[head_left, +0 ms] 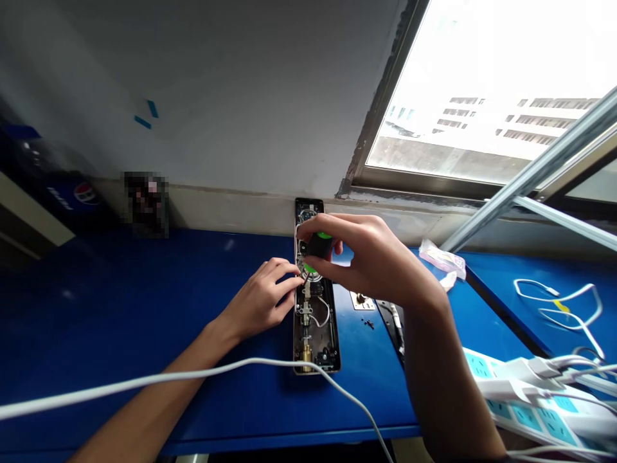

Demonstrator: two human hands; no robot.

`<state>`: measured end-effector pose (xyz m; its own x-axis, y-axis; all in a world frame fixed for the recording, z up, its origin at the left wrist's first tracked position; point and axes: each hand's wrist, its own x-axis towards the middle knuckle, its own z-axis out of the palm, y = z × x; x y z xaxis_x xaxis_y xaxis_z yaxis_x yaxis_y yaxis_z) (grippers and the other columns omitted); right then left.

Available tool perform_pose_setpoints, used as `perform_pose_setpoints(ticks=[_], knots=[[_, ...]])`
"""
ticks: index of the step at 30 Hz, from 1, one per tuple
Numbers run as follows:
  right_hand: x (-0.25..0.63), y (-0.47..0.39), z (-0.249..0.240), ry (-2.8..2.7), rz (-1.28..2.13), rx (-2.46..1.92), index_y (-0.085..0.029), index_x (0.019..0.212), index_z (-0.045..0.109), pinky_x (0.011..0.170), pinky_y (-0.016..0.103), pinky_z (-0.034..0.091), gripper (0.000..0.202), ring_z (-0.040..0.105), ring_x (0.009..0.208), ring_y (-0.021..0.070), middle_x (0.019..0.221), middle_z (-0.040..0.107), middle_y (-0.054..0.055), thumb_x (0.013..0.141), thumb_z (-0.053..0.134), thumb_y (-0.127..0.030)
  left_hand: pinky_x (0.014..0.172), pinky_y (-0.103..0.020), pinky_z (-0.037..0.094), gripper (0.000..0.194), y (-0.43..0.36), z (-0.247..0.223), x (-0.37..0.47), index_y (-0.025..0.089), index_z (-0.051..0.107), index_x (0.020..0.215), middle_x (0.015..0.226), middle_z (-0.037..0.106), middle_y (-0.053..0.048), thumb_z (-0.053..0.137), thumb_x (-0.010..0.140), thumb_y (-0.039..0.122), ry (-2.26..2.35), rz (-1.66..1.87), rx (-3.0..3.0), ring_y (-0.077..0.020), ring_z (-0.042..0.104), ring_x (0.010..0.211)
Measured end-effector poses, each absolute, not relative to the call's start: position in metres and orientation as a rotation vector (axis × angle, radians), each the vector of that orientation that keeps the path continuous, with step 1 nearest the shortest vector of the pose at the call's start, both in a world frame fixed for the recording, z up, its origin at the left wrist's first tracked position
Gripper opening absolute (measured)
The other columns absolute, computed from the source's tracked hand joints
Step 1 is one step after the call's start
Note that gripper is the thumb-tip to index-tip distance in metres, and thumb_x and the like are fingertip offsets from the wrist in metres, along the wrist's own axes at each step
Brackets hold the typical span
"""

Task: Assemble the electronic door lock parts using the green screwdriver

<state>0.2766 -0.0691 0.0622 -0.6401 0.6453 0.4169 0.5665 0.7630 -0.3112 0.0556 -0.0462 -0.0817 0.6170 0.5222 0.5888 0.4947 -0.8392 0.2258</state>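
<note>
A long, narrow door lock housing (332, 341) lies on the blue table with its inner side up. Inside it show metal parts, a white wire and a brass cylinder (307, 357) at the near end. My right hand (371, 257) is closed around a black and green screwdriver (318, 245) and holds it tilted over the middle of the housing. Its tip points down at the metal parts. My left hand (267, 289) is at the housing's left edge, fingers apart, with the fingertips touching the rim near the screwdriver tip.
Right of the housing lie small dark screws (367, 323), a metal plate (361, 300) and a black panel (393, 321). Farther right are a plastic bag (441, 258) and a power strip (525, 411) with plugs. A white cable (216, 368) crosses in front. A wall stands behind.
</note>
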Motion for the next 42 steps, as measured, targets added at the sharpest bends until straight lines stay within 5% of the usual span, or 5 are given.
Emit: perform_pose_setpoints(ticks=[11, 18, 23, 29, 42], knots=[[0.264, -0.075, 0.06, -2.453, -0.023, -1.03, -0.016, 0.091, 0.068, 0.065, 0.028, 0.038, 0.022, 0.055, 0.069, 0.0125, 0.08, 0.067, 0.004, 0.103, 0.056, -0.031, 0.102, -0.047, 0.055, 0.023, -0.045, -0.082, 0.052, 0.018, 0.072, 0.115, 0.12, 0.068, -0.012, 0.055, 0.1, 0.013, 0.933, 1.02, 2.824, -0.0292, 0.058, 0.119], [0.263, -0.077, 0.058, -2.508, 0.092, -0.963, -0.019, 0.135, 0.06, 0.073, 0.028, 0.045, 0.04, 0.064, 0.089, 0.0167, 0.116, 0.073, 0.009, 0.095, 0.059, -0.016, 0.101, -0.048, 0.057, 0.022, -0.043, -0.08, 0.052, 0.017, 0.073, 0.112, 0.123, 0.068, -0.013, 0.057, 0.097, 0.013, 0.933, 1.018, 2.816, -0.0298, 0.059, 0.121], [0.262, -0.075, 0.058, -2.456, -0.033, -1.081, -0.018, 0.105, 0.07, 0.069, 0.027, 0.042, 0.016, 0.06, 0.075, 0.0141, 0.09, 0.072, 0.006, 0.1, 0.06, -0.03, 0.1, -0.047, 0.058, 0.023, -0.043, -0.081, 0.051, 0.017, 0.074, 0.112, 0.118, 0.069, -0.013, 0.056, 0.098, 0.014, 0.96, 1.024, 2.817, -0.0291, 0.059, 0.118], [0.266, -0.076, 0.059, -2.437, -0.003, -1.046, -0.022, 0.134, 0.063, 0.071, 0.028, 0.043, 0.044, 0.064, 0.085, 0.0164, 0.115, 0.075, 0.007, 0.091, 0.06, -0.019, 0.102, -0.048, 0.056, 0.024, -0.044, -0.078, 0.052, 0.017, 0.074, 0.113, 0.124, 0.068, -0.013, 0.055, 0.099, 0.012, 0.937, 0.991, 2.822, -0.0297, 0.058, 0.121], [0.266, -0.076, 0.06, -2.428, 0.06, -1.043, -0.02, 0.118, 0.07, 0.074, 0.03, 0.045, 0.026, 0.065, 0.085, 0.0169, 0.104, 0.075, 0.006, 0.094, 0.063, -0.028, 0.1, -0.051, 0.057, 0.025, -0.043, -0.08, 0.051, 0.014, 0.074, 0.116, 0.123, 0.068, -0.016, 0.056, 0.099, 0.015, 0.945, 0.977, 2.815, -0.0323, 0.059, 0.121]])
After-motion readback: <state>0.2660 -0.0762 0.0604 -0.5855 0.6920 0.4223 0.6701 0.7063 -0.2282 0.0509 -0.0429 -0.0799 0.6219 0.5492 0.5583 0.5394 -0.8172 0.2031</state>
